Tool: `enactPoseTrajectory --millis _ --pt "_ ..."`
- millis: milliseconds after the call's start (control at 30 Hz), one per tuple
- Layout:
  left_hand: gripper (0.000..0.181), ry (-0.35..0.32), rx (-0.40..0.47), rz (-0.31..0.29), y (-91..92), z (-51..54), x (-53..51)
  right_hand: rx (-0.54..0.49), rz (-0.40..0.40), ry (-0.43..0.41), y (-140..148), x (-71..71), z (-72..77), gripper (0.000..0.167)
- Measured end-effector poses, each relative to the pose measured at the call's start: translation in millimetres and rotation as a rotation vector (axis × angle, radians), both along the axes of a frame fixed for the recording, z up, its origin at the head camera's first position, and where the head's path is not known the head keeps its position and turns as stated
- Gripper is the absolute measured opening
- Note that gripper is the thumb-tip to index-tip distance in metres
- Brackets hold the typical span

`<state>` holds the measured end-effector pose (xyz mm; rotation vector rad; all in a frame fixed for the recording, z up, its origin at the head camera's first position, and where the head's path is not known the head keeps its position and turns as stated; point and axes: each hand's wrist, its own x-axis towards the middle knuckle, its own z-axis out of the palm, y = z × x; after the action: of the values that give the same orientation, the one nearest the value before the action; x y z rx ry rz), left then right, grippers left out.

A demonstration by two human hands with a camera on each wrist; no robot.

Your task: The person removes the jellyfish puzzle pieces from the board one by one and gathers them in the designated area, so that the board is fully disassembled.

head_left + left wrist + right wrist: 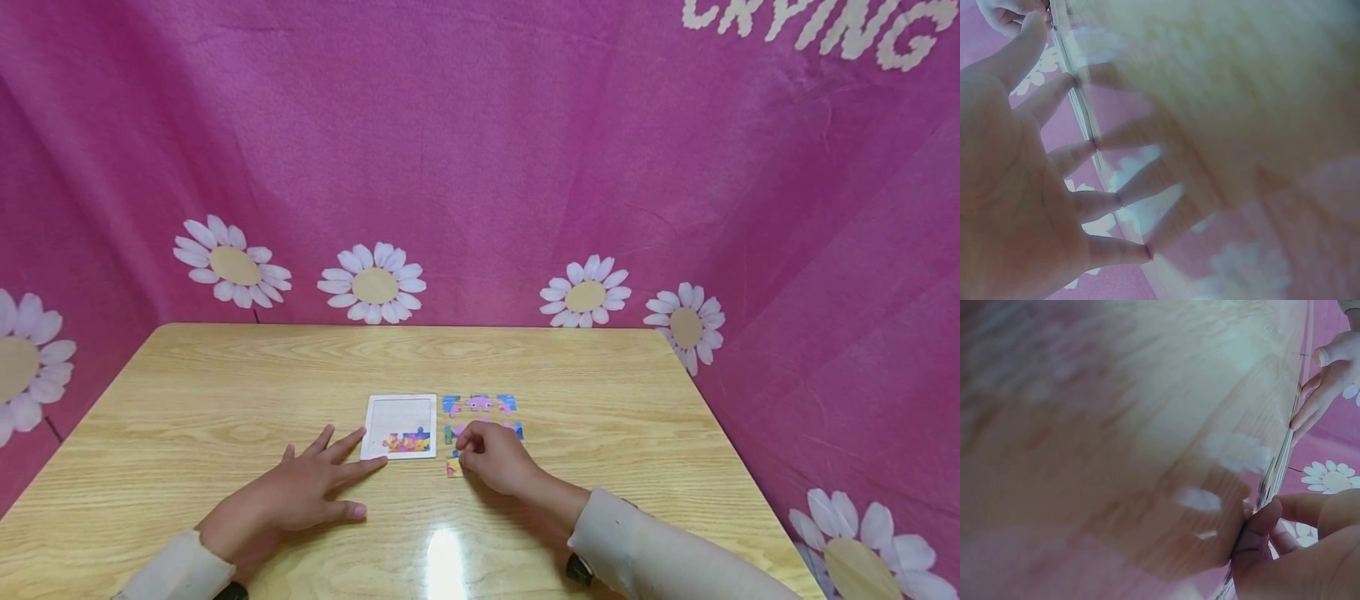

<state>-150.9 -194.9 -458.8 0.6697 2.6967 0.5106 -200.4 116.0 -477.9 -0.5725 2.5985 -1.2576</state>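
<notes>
A white square puzzle tray [382, 414] lies on the table, with a few joined yellow, pink and blue pieces [408, 442] along its lower right. My left hand [311, 483] is spread flat, its fingertips at the tray's left and lower edges. Right of the tray, my right hand [498, 460] bends over loose jigsaw pieces, thumb and index finger pinched at a yellow and blue puzzle piece [453, 467]. The fingers hide part of that piece. In the right wrist view, the right hand's thumb and index finger [1266, 519] meet low at the tabletop.
Loose pink and blue pieces [480, 403] lie in rows beyond my right hand; some are partly covered by it. The wooden table [247, 375] is glossy and reflects light. A pink curtain with daisies [480, 167] hangs behind the table and at both sides.
</notes>
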Motion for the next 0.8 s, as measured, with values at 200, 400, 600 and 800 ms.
enactPoseTrajectory --millis 200,400,600,800 --pt "0.069 0.005 -0.001 -0.004 -0.9 -0.9 -0.2 -0.015 0.001 -0.033 0.1 -0.4 1.3 0.008" --pt "0.069 0.007 0.003 -0.004 -0.8 -0.4 0.2 -0.042 -0.003 -0.079 -1.0 -0.6 3.0 0.007" --pt "0.069 0.003 0.007 -0.002 -0.4 0.3 0.2 -0.072 -0.001 -0.118 -2.5 -1.6 4.3 0.008" --pt "0.069 0.003 0.004 -0.001 -0.6 -0.3 -0.3 -0.062 -0.009 -0.112 -6.0 -3.6 6.4 0.008"
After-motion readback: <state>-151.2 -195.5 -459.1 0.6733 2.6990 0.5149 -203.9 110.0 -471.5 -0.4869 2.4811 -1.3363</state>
